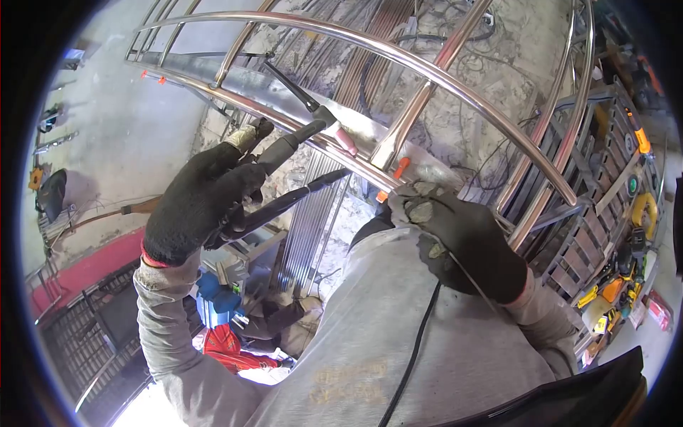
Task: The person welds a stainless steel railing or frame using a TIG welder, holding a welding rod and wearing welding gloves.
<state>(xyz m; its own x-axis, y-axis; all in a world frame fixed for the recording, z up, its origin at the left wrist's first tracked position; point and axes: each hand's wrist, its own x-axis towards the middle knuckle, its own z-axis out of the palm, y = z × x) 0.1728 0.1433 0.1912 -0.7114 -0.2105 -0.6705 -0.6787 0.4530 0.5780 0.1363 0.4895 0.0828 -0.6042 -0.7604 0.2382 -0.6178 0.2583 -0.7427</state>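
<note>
Nearest to the camera, the right hand in a dark worn glove has its fingers pinched around a thin grey metal filler rod, which runs from the fingers down and to the right, over the grey sleeve. A little farther and to the left, the left hand, also in a dark glove, has its fingers closed around the black handle of a welding torch; its pink ceramic nozzle lies very close to the joint on the shiny curved stainless steel tube frame. I judge that the torch could drift off the joint, because the polished tubes are round and both arms are held up without support; the rod could also touch the nozzle tip. A black cable hanging across the sleeve could pull on the arm. Near the joint, small orange clamps sit on the frame and narrow the way. Farther to the right, yellow and orange tools lie on a dark metal rack.
</note>
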